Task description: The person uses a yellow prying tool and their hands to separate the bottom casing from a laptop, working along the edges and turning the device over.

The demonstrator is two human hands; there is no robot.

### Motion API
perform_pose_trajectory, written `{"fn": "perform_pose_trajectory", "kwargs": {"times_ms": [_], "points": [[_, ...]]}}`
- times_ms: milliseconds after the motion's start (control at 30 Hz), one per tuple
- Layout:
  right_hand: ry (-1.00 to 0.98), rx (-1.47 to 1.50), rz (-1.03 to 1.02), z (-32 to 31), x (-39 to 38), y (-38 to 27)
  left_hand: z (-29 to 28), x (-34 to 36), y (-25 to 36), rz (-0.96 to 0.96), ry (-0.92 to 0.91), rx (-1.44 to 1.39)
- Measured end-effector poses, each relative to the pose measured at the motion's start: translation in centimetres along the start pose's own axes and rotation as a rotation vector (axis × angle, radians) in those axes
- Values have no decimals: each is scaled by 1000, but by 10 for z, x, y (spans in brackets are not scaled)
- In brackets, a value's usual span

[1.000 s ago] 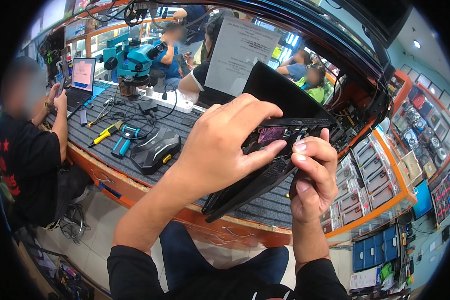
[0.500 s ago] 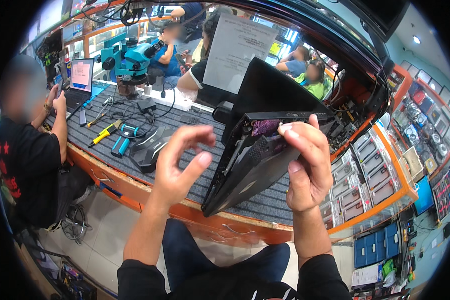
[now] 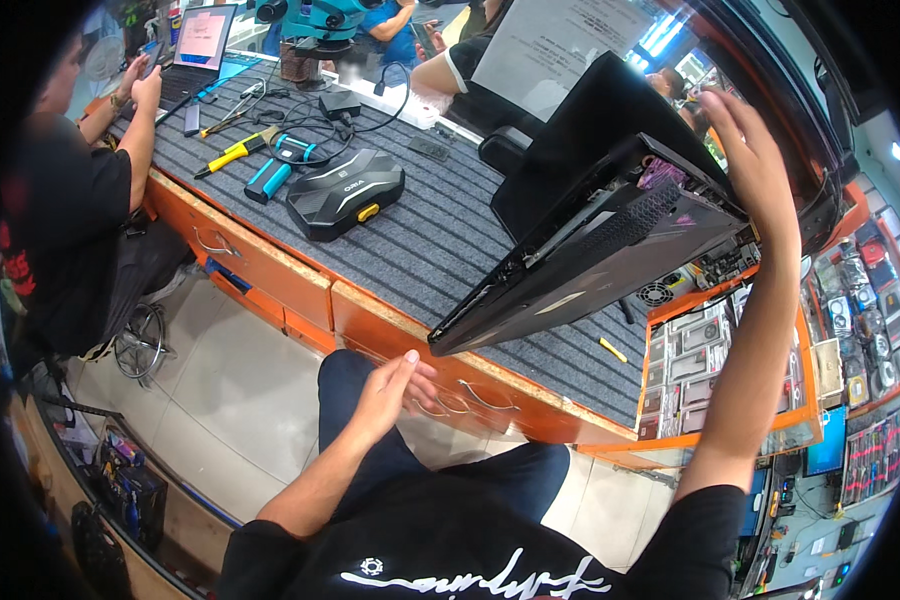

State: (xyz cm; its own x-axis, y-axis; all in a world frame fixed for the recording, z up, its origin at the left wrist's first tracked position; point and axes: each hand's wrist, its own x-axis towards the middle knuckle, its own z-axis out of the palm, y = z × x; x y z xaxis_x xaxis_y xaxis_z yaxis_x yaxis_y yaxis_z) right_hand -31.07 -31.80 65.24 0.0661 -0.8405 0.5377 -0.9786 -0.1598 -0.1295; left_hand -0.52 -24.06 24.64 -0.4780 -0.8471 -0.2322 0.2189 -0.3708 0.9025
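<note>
A black laptop (image 3: pixel 610 265) stands tilted on the bench, its bottom cover partly lifted along one edge. A strip of purple circuit board (image 3: pixel 663 173) shows in the gap, while the black screen panel (image 3: pixel 595 150) rises behind it. My left hand (image 3: pixel 390 398) is over my lap, just below the laptop's near corner. Its thumb and loosely bent fingers are apart, with nothing in them. My right hand (image 3: pixel 755 150) reaches up past the laptop's far right corner, fingers stretched out. Whether it touches the laptop there, I cannot tell.
On the grey striped mat (image 3: pixel 400 260) sit a black case (image 3: pixel 345 193), a teal-black tool (image 3: pixel 280 168), a yellow-handled tool (image 3: pixel 232 155) and cables. A yellow strip (image 3: pixel 613 349) lies at the right. A glass display case (image 3: pixel 690 370) adjoins the bench. A co-worker (image 3: pixel 80 200) sits at left.
My right hand has left the laptop's raised edge and moved up and right. My left hand has dropped away toward my lap. The whole view has shifted, and the laptop leans more.
</note>
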Motion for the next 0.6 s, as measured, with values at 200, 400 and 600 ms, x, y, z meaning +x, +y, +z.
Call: {"fn": "perform_pose_trajectory", "kwargs": {"times_ms": [200, 400, 600], "points": [[-326, 27, 244, 5, 22, 43, 27, 26, 20, -211, -471, -501], [-266, -13, 81, -10, -1, 64, 43, 36, 13, -276, -640, -815], [-50, 125, 107, -35, -75, 46, 61, 22, 20, -302, -668, -1148]]}}
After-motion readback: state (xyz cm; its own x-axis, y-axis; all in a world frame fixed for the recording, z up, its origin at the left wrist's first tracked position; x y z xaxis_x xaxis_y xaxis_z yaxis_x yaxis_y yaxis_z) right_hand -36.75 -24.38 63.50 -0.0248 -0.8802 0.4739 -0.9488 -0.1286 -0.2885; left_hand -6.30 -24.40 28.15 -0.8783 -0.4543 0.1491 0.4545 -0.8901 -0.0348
